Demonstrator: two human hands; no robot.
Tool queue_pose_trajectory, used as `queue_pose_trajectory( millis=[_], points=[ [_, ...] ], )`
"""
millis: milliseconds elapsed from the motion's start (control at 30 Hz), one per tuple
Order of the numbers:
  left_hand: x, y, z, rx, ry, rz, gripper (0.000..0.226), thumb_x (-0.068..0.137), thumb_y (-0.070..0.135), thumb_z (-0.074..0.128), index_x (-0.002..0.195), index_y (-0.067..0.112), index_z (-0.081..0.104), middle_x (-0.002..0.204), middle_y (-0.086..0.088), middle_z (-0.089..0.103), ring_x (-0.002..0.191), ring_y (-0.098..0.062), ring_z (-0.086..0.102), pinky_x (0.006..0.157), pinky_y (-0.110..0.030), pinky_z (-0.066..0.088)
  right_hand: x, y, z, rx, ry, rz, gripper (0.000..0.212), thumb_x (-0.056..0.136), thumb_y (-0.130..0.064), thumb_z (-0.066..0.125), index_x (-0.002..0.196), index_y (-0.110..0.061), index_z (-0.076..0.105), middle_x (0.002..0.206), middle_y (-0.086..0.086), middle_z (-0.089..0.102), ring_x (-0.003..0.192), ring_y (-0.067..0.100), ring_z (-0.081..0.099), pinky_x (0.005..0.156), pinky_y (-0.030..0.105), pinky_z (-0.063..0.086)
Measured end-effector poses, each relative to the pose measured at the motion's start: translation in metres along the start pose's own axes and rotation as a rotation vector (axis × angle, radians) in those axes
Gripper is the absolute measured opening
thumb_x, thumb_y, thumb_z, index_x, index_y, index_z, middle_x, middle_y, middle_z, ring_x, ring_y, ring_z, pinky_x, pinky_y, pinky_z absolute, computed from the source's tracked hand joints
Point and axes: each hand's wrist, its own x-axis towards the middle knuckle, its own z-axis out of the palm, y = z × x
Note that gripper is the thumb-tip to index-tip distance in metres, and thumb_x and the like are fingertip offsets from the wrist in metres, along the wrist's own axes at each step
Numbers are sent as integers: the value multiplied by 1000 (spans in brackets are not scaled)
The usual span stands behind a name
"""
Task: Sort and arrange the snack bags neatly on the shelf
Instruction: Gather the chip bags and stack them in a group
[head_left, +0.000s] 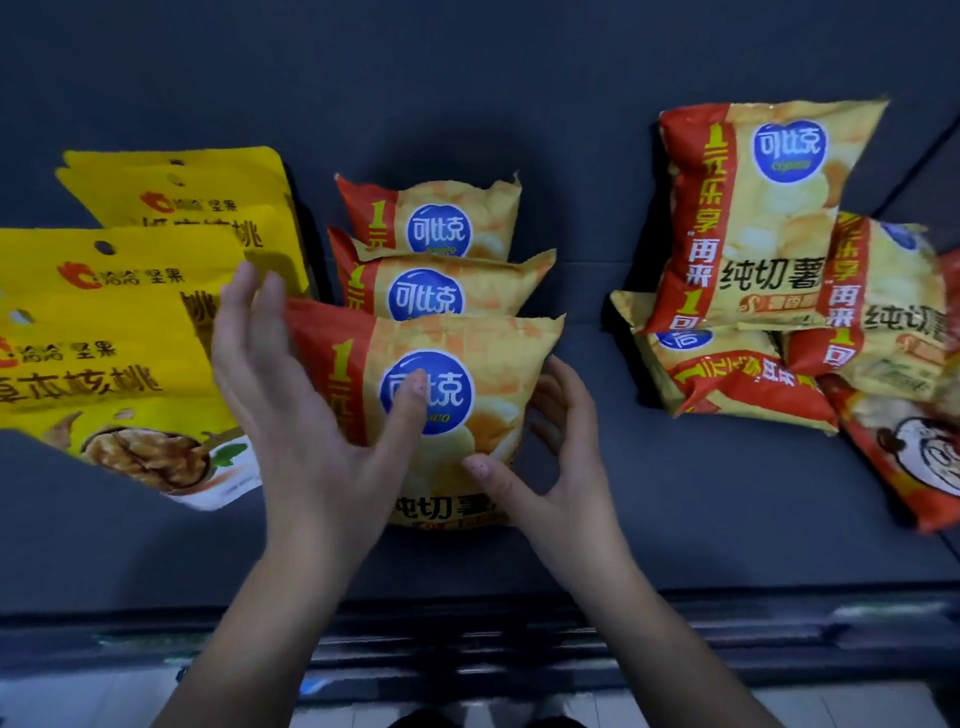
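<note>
Fingers (558, 400) of the right hand (566, 467) curl round the right edge of the front chip bag (467, 353), and its thumb presses the lower front, so this hand grips the bag. The left hand (301, 431) is released: straight fingers lie along the bag's left edge, thumb resting on the blue logo. The bag stands on the dark shelf (675, 493), first in a row of three. Yellow walnut bags (104, 338) lie to the left, and a loose pile of chip bags (753, 208) lies to the right.
</note>
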Motion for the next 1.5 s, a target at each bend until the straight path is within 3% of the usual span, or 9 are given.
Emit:
queue_pose_trajectory(
  millis=[167, 333, 567, 667, 800, 933, 1067, 1233, 1500],
  points=[
    [-11, 32, 30, 108, -175, 445, 51, 89, 26, 54, 133, 5, 37, 143, -17, 37, 137, -35, 26, 116, -51, 14, -7, 3, -21, -25, 128, -10, 75, 76, -67, 60, 138, -36, 31, 140, -11, 44, 133, 4, 39, 112, 27, 32],
    [-29, 62, 71, -127, -492, 607, 46, 86, 5, 53, 131, 0, 45, 136, -17, 51, 135, -28, 37, 116, -42, 24, -6, 8, -67, -26, 256, 21, 55, 81, -45, 56, 132, -35, 38, 138, -3, 48, 131, 12, 44, 112, 45, 34],
    [-35, 78, 128, -239, -750, 233, 56, 92, 29, 43, 144, 10, 30, 149, -8, 36, 137, -11, 25, 115, -21, 16, 10, 19, -135, -158, 341, 17, 57, 79, -46, 59, 131, -27, 44, 133, -5, 50, 126, 7, 47, 108, 41, 39],
    [-30, 86, 154, -267, -775, 32, 64, 90, 38, 48, 147, 19, 24, 148, 13, 25, 135, 5, 17, 108, -3, 7, 22, 25, -165, -209, 338, 18, 54, 77, -48, 60, 127, -33, 44, 132, -11, 48, 125, 6, 47, 106, 36, 42],
    [-16, 99, 193, -505, -693, -338, 48, 84, 33, 67, 115, 48, 34, 118, 32, 34, 106, 30, 33, 85, 8, 23, 45, 33, -198, -388, 299, -46, 57, 84, -25, 70, 133, -18, 41, 128, -2, 45, 117, -2, 45, 89, 8, 42],
    [-4, 110, 223, -611, -663, -532, 54, 77, 28, 77, 114, 41, 39, 117, 20, 51, 103, 16, 51, 83, -3, 41, 64, 42, -216, -448, 265, -67, 67, 82, -26, 68, 139, -16, 34, 128, -1, 44, 113, 5, 49, 88, 14, 44],
    [15, 115, 236, -743, -628, -698, 37, 75, 27, 75, 102, 35, 51, 103, 13, 65, 84, 7, 65, 67, -9, 50, 81, 32, -231, -354, 389, -67, 58, 86, -16, 67, 136, -14, 38, 118, 1, 48, 77, 4, 50, 64, 14, 44],
    [27, 117, 241, -707, -649, -769, 58, 66, 37, 79, 119, 26, 58, 107, 8, 69, 93, -4, 67, 71, -15, 53, 115, 13, -238, -335, 209, -13, 75, 85, -34, 69, 145, -17, 28, 139, -4, 41, 127, 9, 41, 106, 29, 38],
    [20, 118, 225, -681, -661, -777, 47, 75, 28, 75, 118, 20, 58, 101, 7, 71, 85, -2, 69, 65, -12, 51, 127, 1, -241, -423, -73, 219, 78, 77, -61, 64, 140, -25, 34, 117, -13, 52, 106, 8, 51, 80, 20, 42]
  ],
)
